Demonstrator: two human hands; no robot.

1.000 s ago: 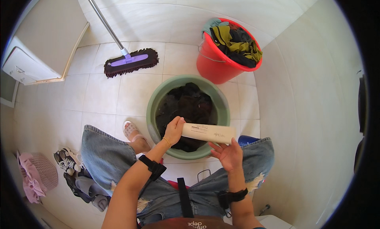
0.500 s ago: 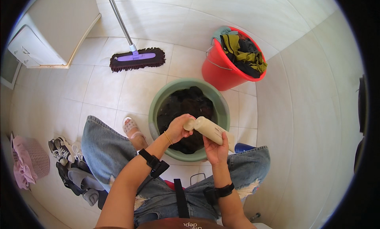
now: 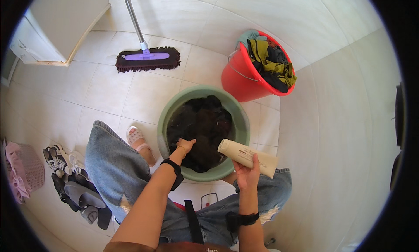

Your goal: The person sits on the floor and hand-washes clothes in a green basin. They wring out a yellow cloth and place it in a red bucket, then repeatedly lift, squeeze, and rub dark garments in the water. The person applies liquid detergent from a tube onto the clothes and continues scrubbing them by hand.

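Note:
A green basin [image 3: 163, 132] stands on the floor between my legs, with soaked dark clothes [image 3: 205, 127] in it. My left hand [image 3: 186, 144] is down inside the basin's near left part, at the clothes. Its fingers point away from me and are partly hidden, so I cannot tell whether they hold anything. My right hand [image 3: 248, 173] is closed round a beige squeeze tube [image 3: 248, 155] over the basin's near right rim. The tube lies tilted, its narrower round end toward the clothes and its wide flat end to the right.
A red bucket [image 3: 238, 80] heaped with clothes stands behind the basin to the right. A mop [image 3: 148, 58] with a purple plate rests on the tiles at the far left. Several shoes [image 3: 83, 193] and a pink basket [image 3: 32, 169] are at my left. A white cabinet [image 3: 56, 29] stands far left.
My left hand has left the tube's round end, where it held a pale cap, and moved left and down into the basin. The right hand has drawn the tube slightly right and nearer.

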